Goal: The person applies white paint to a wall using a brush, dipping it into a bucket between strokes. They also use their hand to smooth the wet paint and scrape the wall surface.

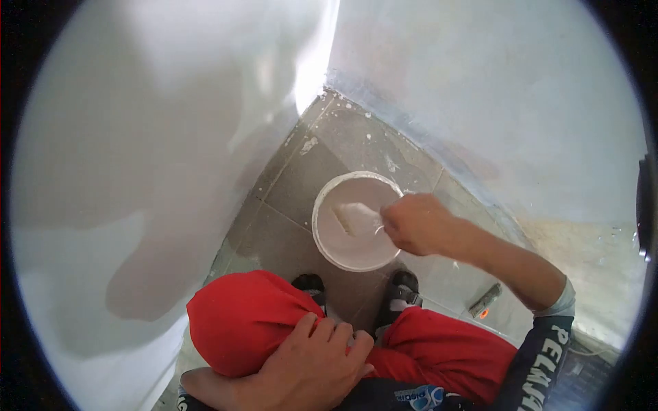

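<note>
My right hand [418,224] is closed around the handle of a paintbrush [358,218], its wide head coated in white and its bristle edge pointing left. The brush head overlaps the inside of a round white bucket [322,250] standing on the floor, with white smears along its rim. On my bent knee, covered in red trousers [236,318], rests my left hand [312,363], fingers apart and holding nothing. The bucket stands just in front of my sandalled feet [404,291].
Two pale walls [493,89] meet in a corner ahead, the left one with damp-looking darker patches. White drips spot the grey tile floor [281,250]. A small greenish-grey tool with an orange end [486,301] lies to the right. A dark object [644,205] stands at the far right edge.
</note>
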Demonstrator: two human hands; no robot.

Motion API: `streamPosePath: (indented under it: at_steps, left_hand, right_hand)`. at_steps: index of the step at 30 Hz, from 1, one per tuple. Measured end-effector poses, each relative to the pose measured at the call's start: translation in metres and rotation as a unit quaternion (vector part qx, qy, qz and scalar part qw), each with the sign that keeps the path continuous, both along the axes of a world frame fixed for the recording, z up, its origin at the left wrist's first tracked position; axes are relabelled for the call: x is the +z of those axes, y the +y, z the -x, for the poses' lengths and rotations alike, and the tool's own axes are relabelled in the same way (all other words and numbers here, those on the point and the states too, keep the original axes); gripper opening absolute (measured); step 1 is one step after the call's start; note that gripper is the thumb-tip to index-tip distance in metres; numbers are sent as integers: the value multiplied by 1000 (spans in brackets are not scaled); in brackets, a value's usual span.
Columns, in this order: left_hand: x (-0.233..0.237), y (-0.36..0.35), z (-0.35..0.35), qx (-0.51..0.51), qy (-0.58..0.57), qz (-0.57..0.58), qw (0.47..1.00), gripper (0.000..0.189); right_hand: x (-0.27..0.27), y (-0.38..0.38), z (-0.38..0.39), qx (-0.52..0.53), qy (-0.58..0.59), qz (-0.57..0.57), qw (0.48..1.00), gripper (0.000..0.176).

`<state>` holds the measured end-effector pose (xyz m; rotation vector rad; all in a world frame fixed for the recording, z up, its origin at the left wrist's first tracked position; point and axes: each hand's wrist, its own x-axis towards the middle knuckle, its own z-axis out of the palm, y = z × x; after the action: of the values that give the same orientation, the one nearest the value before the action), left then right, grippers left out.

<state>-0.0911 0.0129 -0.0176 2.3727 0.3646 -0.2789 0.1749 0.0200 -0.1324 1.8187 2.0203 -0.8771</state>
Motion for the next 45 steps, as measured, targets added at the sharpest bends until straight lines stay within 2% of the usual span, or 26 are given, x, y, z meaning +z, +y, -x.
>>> streamPosePath:
  at_steps: [3, 5, 6, 8, 9, 11, 12, 14, 15, 17, 18, 20, 21, 23, 29, 33, 36, 39, 41, 42, 44, 45]
  left_hand:
    - [0, 5, -6, -5, 3, -2, 1000, 26]
    - [0, 5, -10, -10, 9, -3, 1000, 26]
    - [0, 4, -11, -11, 20, 3, 1000, 27]
    - [0, 4, -13, -18, 33, 6, 999, 27]
    - [0, 4, -15, -11, 40, 20, 999, 27]
    - [1, 5, -18, -7, 50, 32, 998, 28]
    - [2, 5, -20, -1, 57, 36, 998, 27]
    - [3, 4, -23, 1, 66, 39, 997, 27]
    - [2, 5, -24, 7, 65, 33, 997, 29]
    - [-1, 6, -25, 7, 67, 28, 997, 31]
    - [-4, 8, -26, -6, 64, 11, 998, 35]
    - [-4, 11, -30, -22, 62, -9, 998, 39]
    - [-2, 10, -33, -16, 82, -2, 997, 40]
    - [1, 9, -36, -12, 102, 5, 995, 41]
    - [1, 7, -43, -9, 122, -19, 992, 42]
    - [-4, 6, -47, -21, 117, -16, 993, 41]
    - [-4, 5, -51, -26, 118, -18, 993, 41]
    - [-1, 3, -57, -24, 133, -17, 991, 41]
    - [-1, 1, -59, -18, 137, -17, 990, 41]
    - [-3, 1, -58, -13, 129, -15, 991, 41]
    - [-4, 1, -58, -16, 118, -12, 993, 42]
    - [-3, 1, -58, -8, 128, -9, 992, 42]
  right_hand:
    - [13, -6, -31, -64, 54, -42, 996, 28]
    - [12, -12, -49, -155, 143, 38, 977, 31]
    - [10, -15, -58, -160, 143, 34, 976, 31]
    - [5, -23, -72, -224, 204, 160, 940, 35]
    - [2, -29, -77, -228, 205, 156, 939, 35]
    - [-6, -40, -83, -364, 309, 261, 839, 33]
    - [-10, -46, -85, -366, 312, 260, 837, 33]
    - [-18, -55, -89, -409, 389, 318, 762, 39]
    - [-23, -58, -91, -411, 392, 315, 761, 39]
    - [-35, -67, -93, -430, 444, 355, 701, 40]
    - [-44, -73, -94, -433, 449, 353, 698, 40]
    - [-62, -83, -98, -456, 501, 401, 616, 42]
    - [-66, -87, -99, -456, 505, 404, 612, 42]
    - [-73, -92, -99, -475, 531, 408, 571, 44]
    - [-104, -101, -103, -414, 591, 420, 550, 41]
    - [-95, -98, -98, -406, 600, 388, 570, 36]
    - [-91, -99, -95, -456, 570, 379, 569, 31]
    - [-98, -103, -97, -410, 628, 384, 539, 31]
    - [-87, -105, -93, -433, 566, 232, 662, 33]
    - [-83, -108, -91, -434, 565, 232, 662, 33]
    - [-74, -114, -87, -456, 558, 118, 683, 35]
    - [-63, -117, -89, -462, 555, 113, 682, 35]
